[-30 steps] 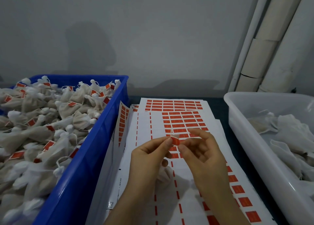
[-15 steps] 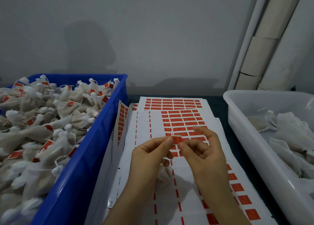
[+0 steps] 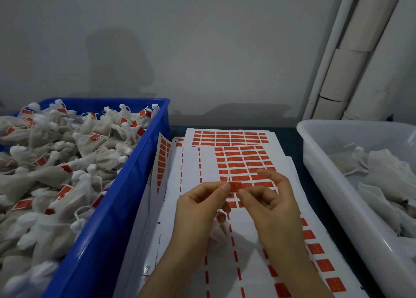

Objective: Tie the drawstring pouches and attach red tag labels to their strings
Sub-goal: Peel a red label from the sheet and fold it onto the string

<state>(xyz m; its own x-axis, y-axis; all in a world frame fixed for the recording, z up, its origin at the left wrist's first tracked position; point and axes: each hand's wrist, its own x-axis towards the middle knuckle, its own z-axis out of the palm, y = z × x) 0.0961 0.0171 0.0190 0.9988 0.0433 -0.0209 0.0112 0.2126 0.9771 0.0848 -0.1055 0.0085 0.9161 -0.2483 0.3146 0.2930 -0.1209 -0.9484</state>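
Both hands meet over the white label sheets. My left hand pinches a thin white string and the left edge of a small red tag label. My right hand pinches the label's right side between thumb and forefinger. A small white drawstring pouch hangs below my left hand, mostly hidden by it. The sheets carry rows of red labels.
A blue crate at the left is heaped with tied pouches bearing red tags. A white tub at the right holds untagged white pouches. A grey wall stands behind, and pale pipes run up at the right.
The red label between my fingertips has opened out flatter and wider against the string. Both hands stay in nearly the same place.
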